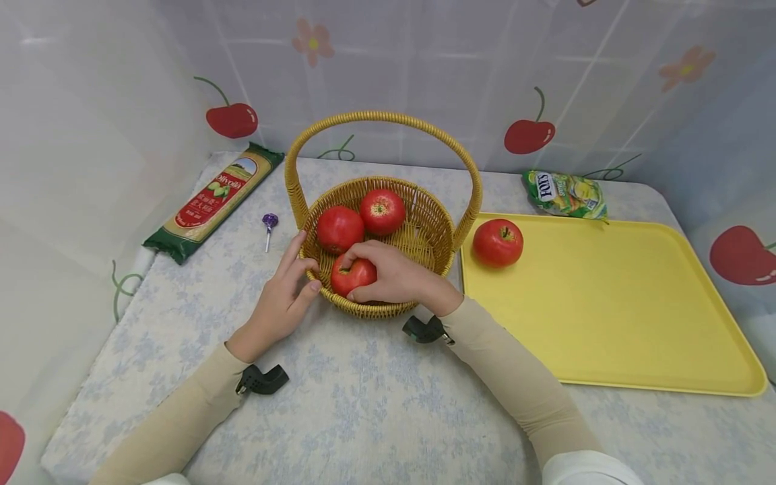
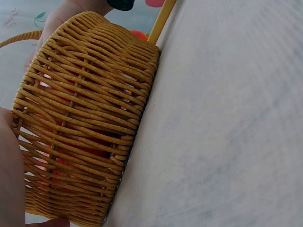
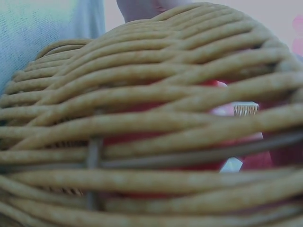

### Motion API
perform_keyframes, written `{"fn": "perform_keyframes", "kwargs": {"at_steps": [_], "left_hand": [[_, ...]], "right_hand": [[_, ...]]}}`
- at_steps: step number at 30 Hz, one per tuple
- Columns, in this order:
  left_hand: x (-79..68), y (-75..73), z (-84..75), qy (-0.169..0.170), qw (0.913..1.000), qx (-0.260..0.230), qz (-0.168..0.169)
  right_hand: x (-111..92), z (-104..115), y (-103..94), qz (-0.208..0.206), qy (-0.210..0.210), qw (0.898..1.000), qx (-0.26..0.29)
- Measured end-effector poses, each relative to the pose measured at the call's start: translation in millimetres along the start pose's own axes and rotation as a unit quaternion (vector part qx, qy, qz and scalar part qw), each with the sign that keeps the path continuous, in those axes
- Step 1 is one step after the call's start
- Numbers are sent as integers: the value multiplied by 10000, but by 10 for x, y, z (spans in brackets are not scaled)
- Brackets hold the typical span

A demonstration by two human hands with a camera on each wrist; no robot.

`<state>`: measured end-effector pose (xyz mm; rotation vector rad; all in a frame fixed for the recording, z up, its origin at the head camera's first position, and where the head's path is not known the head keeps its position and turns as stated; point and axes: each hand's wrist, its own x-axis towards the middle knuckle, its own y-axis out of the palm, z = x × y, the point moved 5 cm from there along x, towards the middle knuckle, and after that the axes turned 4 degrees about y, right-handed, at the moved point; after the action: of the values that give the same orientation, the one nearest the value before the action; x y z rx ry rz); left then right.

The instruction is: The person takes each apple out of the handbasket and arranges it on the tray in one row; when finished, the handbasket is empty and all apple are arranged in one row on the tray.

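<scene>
The left hand [image 1: 280, 306], grip spread, touches the basket [image 1: 364, 310] at left; the right hand [image 1: 397, 273] pinches the near apple [image 1: 354, 277] inside. Farther in, the head view shows two more apples [image 1: 339, 230] — the left wrist view, merely red through the weave.

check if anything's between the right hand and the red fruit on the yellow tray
Yes: the right rim of the basket and the foot of its handle. The right hand is inside the basket, gripping another fruit; the tray fruit sits beyond that rim, near the tray's left edge.
</scene>
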<state>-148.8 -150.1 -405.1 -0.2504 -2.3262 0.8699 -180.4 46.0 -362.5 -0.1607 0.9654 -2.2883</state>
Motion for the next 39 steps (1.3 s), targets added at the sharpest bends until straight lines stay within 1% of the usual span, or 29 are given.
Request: {"fn": "perform_keyframes", "kwargs": {"at_steps": [7, 11, 16, 22, 28, 32, 39], "left_hand": [[8, 4, -8, -16, 10000, -31, 29], [1, 6, 2, -30, 10000, -39, 24], [-13, 4, 9, -2, 10000, -28, -6], [-21, 3, 0, 21, 10000, -39, -15], [-16, -1, -10, 45, 10000, -57, -14], [-12, -5, -15, 67, 10000, -48, -14], [-8, -8, -8, 58, 10000, -40, -7]], "right_hand": [[-44, 13, -51, -26, -89, 10000, 17], [-110, 31, -141, -93, -149, 9998, -81], [-240, 58, -291, -185, -127, 9996, -163], [-459, 80, -490, -348, -279, 9988, -210], [-723, 78, -678, -448, -279, 9986, -100], [-899, 72, -779, -546, -299, 9978, -211], [-1180, 21, -911, -706, -415, 9951, -560]]}}
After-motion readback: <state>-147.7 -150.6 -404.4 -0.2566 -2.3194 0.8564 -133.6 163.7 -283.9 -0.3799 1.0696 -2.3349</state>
